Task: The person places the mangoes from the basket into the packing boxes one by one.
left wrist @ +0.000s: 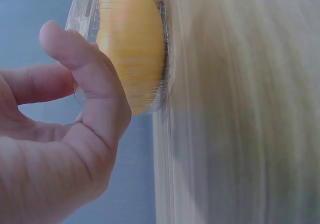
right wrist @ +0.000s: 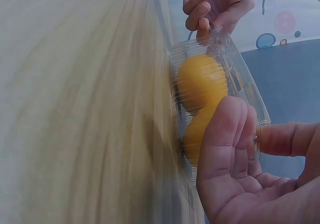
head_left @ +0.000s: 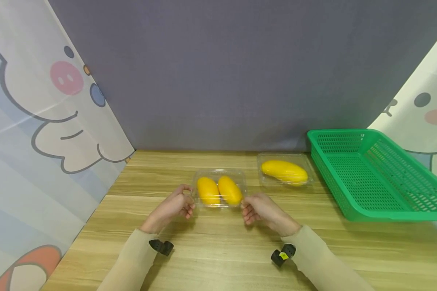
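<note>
A clear plastic clamshell box (head_left: pixel 220 173) with two yellow mangoes (head_left: pixel 208 190) side by side in it is in the middle of the head view. My left hand (head_left: pixel 174 205) pinches its left front edge between thumb and fingers. At the right front corner my right hand (head_left: pixel 264 210) pinches the same box. In the left wrist view the thumb and fingers of the left hand (left wrist: pixel 82 99) meet at the rim beside one mango (left wrist: pixel 135 49). From the right wrist view, the right hand (right wrist: pixel 245 164) partly covers the nearer mango.
A second clear box (head_left: pixel 267 182) holding one yellow mango (head_left: pixel 285 171) stands to the right, near the back edge of the wooden table (head_left: pixel 211 254). Farther right is a green plastic basket (head_left: pixel 357 202). A grey panel (head_left: pixel 218 81) rises behind the table.
</note>
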`<state>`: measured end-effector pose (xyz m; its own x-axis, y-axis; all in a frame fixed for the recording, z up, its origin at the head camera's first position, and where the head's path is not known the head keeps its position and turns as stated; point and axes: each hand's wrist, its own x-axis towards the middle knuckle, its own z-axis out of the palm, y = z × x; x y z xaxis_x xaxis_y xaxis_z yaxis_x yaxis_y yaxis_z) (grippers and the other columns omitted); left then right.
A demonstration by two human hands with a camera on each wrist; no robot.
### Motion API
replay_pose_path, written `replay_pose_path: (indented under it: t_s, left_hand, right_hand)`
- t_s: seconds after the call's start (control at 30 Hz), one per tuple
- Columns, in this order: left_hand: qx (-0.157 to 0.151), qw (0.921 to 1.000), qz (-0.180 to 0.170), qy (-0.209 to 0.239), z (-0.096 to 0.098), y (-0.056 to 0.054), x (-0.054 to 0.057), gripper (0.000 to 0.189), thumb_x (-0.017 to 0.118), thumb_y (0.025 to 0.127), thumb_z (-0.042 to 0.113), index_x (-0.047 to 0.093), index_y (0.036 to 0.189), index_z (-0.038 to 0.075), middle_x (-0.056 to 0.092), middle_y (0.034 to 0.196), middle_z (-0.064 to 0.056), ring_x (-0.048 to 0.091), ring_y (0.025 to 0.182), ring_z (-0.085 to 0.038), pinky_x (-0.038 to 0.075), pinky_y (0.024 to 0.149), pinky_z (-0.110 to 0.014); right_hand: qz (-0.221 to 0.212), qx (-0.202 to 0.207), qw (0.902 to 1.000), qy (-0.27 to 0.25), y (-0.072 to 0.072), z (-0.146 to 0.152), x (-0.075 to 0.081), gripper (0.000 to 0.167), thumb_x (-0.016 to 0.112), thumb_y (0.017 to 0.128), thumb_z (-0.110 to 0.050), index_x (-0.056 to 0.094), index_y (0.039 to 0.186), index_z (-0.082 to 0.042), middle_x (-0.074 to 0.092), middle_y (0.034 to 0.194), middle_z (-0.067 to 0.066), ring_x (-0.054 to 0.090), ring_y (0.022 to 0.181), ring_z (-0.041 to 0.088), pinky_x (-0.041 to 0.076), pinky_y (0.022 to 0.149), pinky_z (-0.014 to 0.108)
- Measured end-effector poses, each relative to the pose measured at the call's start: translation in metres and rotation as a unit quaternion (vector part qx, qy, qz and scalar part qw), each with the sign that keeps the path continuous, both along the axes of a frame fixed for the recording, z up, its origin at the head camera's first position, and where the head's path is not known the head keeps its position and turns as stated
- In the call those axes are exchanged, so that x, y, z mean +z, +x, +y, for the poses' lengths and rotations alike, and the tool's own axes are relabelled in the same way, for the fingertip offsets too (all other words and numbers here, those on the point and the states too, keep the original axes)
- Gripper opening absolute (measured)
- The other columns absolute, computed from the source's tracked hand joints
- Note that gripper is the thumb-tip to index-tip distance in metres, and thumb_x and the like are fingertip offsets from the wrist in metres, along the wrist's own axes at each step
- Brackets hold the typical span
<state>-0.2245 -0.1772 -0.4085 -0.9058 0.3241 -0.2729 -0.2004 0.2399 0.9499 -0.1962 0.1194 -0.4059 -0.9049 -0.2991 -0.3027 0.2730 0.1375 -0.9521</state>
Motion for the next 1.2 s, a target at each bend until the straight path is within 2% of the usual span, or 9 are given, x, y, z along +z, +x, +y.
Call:
replay_pose_path:
  t_s: [0.4, 0.7, 0.9, 1.2]
  left_hand:
    - [0.022, 0.9997, -0.006, -0.001, 0.004, -0.015, 0.002, 0.058, 0.045, 0.087, 0.002, 0.028, 0.142, -0.001, 0.056, 0.08, -0.009, 0.053, 0.063, -0.018, 0.049, 0.056, -0.026]
    - [0.026, 0.9996, -0.003, 0.002, 0.005, -0.025, 0.004, 0.057, 0.045, 0.09, 0.002, 0.028, 0.145, -0.002, 0.057, 0.081, -0.01, 0.054, 0.064, -0.019, 0.05, 0.058, -0.027]
    - [0.039, 0.9992, -0.005, 0.002, 0.007, -0.031, 0.005, 0.056, 0.045, 0.09, 0.001, 0.03, 0.143, -0.002, 0.056, 0.079, -0.009, 0.054, 0.064, -0.018, 0.05, 0.058, -0.027]
    - [0.038, 0.9992, -0.015, -0.001, 0.008, -0.043, 0.005, 0.054, 0.043, 0.094, 0.002, 0.028, 0.146, -0.001, 0.055, 0.079, -0.008, 0.053, 0.064, -0.017, 0.05, 0.059, -0.027]
  right_hand:
    - [-0.004, -0.027, 0.9996, 0.006, -0.013, -0.005, -0.003, 0.02, 0.049, 0.095, -0.009, 0.059, 0.093, 0.008, 0.06, 0.07, 0.006, 0.058, 0.06, 0.016, 0.057, 0.059, 0.028]
    - [-0.018, -0.044, 0.9989, -0.001, -0.023, -0.008, -0.002, 0.022, 0.047, 0.098, -0.009, 0.058, 0.098, 0.01, 0.058, 0.075, 0.008, 0.056, 0.062, 0.017, 0.057, 0.06, 0.028]
    - [-0.014, -0.042, 0.999, -0.005, -0.03, -0.009, -0.001, 0.021, 0.046, 0.099, -0.009, 0.058, 0.095, 0.008, 0.058, 0.073, 0.006, 0.056, 0.062, 0.017, 0.056, 0.06, 0.028]
    - [-0.011, -0.06, 0.9981, 0.002, -0.041, -0.012, -0.002, 0.023, 0.044, 0.1, -0.009, 0.057, 0.098, 0.009, 0.057, 0.072, 0.005, 0.055, 0.061, 0.015, 0.057, 0.058, 0.026]
